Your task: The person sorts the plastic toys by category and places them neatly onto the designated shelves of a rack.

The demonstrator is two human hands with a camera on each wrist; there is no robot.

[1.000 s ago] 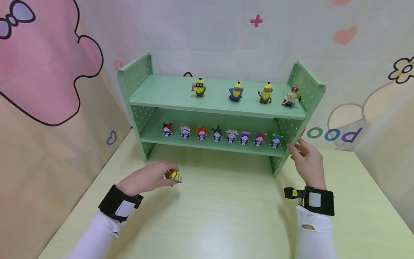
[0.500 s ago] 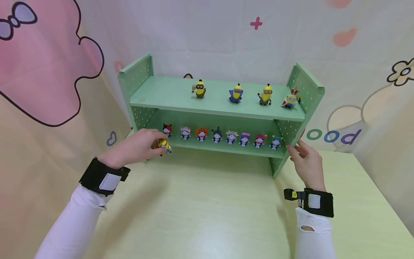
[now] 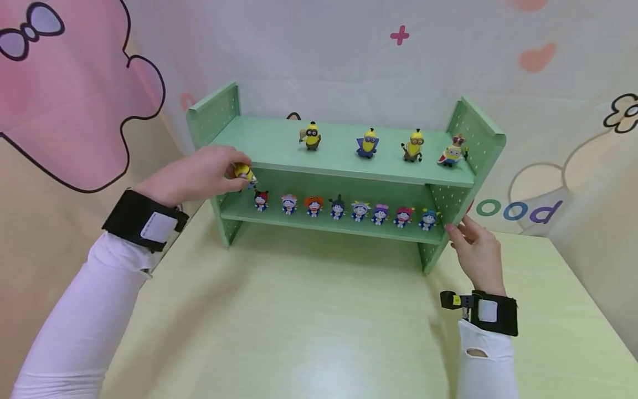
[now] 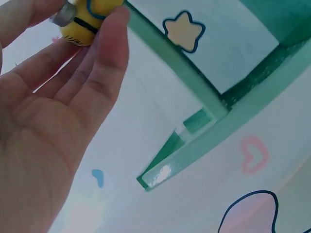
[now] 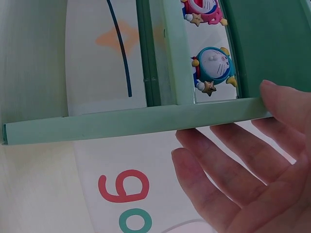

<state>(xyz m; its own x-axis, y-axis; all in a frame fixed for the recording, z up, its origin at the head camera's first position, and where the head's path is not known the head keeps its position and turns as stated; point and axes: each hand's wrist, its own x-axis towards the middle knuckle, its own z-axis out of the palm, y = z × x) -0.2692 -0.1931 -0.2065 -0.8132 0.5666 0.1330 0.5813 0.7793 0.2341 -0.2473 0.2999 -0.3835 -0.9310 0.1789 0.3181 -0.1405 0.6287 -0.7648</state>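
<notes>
My left hand [image 3: 199,174] pinches a yellow minion figurine [image 3: 243,170] between thumb and fingers. It is at the left end of the green two-tier shelf [image 3: 269,143], level with the upper board's front edge. In the left wrist view the minion's yellow body [image 4: 87,22] and grey goggle show at the fingertips. On the right, my right hand [image 3: 477,252] grips the front edge of the shelf's side panel [image 5: 131,121], thumb on the inner face and fingers outside. Several minion figurines [image 3: 368,144] stand on the upper board, the rightmost one crowned.
Along the lower board runs a row of small blue-and-white cat figurines [image 3: 337,208] with varied hats, the leftmost [image 3: 261,200] just below my left hand. The shelf stands on a pale table [image 3: 319,310] before a printed curtain [image 3: 324,61].
My left hand has lifted the minion figurine from low over the table, past the lower board, up to the upper board's left end. The right hand stays on the side panel.
</notes>
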